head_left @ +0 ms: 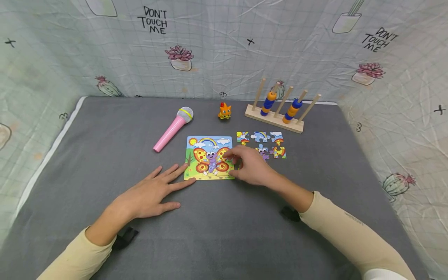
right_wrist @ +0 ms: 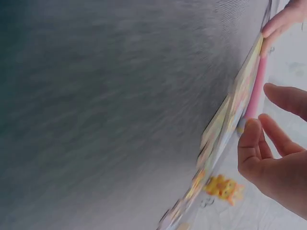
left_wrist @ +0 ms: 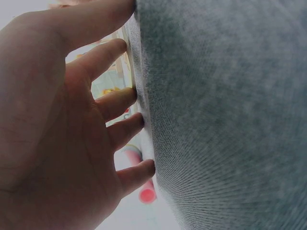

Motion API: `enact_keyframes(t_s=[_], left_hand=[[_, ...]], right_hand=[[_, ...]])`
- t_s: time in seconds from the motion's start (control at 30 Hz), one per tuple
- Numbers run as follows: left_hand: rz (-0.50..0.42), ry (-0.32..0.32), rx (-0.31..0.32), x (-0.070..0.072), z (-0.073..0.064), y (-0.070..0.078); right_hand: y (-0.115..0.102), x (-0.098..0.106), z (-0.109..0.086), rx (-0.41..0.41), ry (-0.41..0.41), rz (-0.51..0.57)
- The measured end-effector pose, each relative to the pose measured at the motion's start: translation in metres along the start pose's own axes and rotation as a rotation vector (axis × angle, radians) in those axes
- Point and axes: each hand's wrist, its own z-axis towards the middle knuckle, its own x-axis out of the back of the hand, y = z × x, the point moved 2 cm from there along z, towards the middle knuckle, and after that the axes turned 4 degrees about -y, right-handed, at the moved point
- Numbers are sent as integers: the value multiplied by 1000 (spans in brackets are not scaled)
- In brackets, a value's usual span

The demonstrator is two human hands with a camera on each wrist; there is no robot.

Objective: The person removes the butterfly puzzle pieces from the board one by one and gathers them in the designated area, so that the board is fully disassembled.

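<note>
A square butterfly picture board point(head_left: 210, 142) lies flat in the middle of the grey table. My left hand point(head_left: 148, 196) rests with spread fingers on the table, its index and middle fingertips at the board's left edge. Over the board's right edge hovers my right hand point(head_left: 253, 165), fingers loosely bent. In the right wrist view, a gap shows between the right hand's thumb and fingers point(right_wrist: 250, 139), with nothing in it. Beyond that hand, loose jigsaw pieces point(head_left: 260, 137) lie in rows on the table; the nearest ones are partly hidden under it.
A pink toy microphone point(head_left: 171, 132) lies behind the board to the left. Farther back stand a small orange toy figure point(head_left: 224, 111) and a wooden peg rack point(head_left: 274, 119) with blue and orange beads. Patterned cloth point(head_left: 217, 46) hangs along the table's back and sides.
</note>
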Motion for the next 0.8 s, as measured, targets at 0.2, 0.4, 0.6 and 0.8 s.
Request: enact_keyframes(t_s=[0.2, 0.4, 0.6, 0.8], left_hand=[[2, 3, 2, 1, -1, 0], [9, 6, -6, 0, -1, 0], [5, -1, 1, -2, -1, 0], [2, -6, 7, -2, 0, 0]], right_hand=[[-15, -12, 18, 36, -63, 3], [-22, -24, 28, 11, -103, -41], [-24, -30, 32, -49, -125, -61], [-24, -31, 34, -55, -133, -72]])
